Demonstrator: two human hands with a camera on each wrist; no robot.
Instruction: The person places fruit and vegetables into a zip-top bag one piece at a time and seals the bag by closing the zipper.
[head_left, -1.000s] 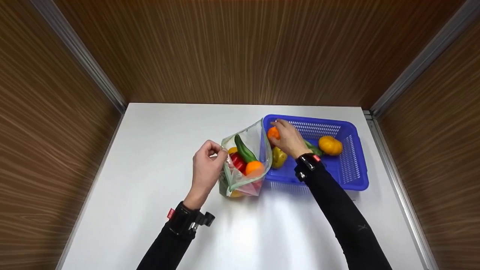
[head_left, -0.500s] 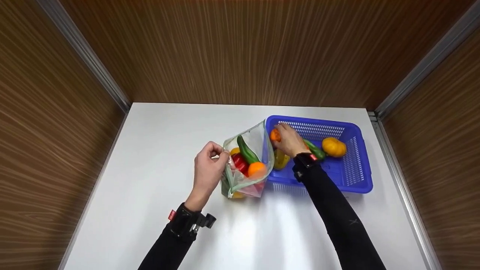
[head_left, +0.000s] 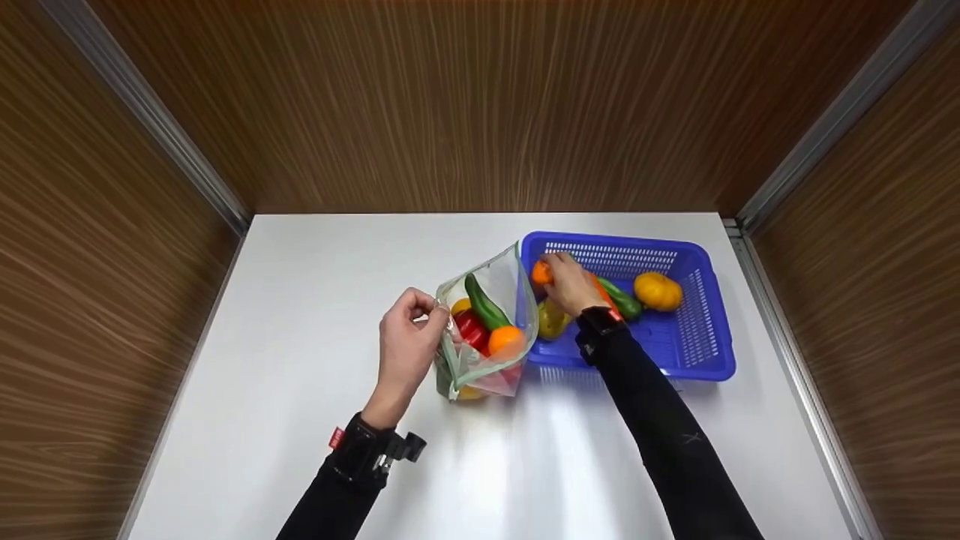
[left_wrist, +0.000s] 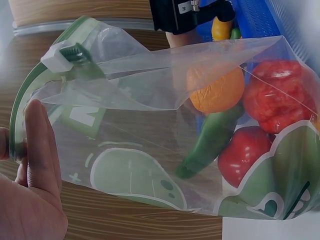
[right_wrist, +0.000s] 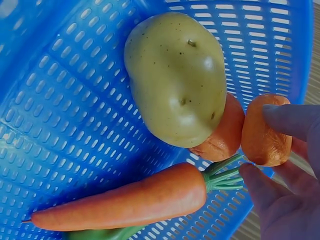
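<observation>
Two hands: left hand (head_left: pixel 405 337) pinches the bag (head_left: pixel 491 330) rim, right hand (head_left: pixel 571 285) grips an orange (right_wrist: pixel 262 132) in the basket (head_left: pixel 697 352).

White, smooth rectangular desk (head_left: pixel 300 300) sat betw. wood-grain walls w/ metal corner strips. Directly on it: clear plastic zip bag w/ green printed edge (head_left: pixel 491 371), standing upright near centre, and blue perforated plastic rectangular basket (head_left: pixel 705 352) on right side, just beside bag, touching or nearly so.
</observation>
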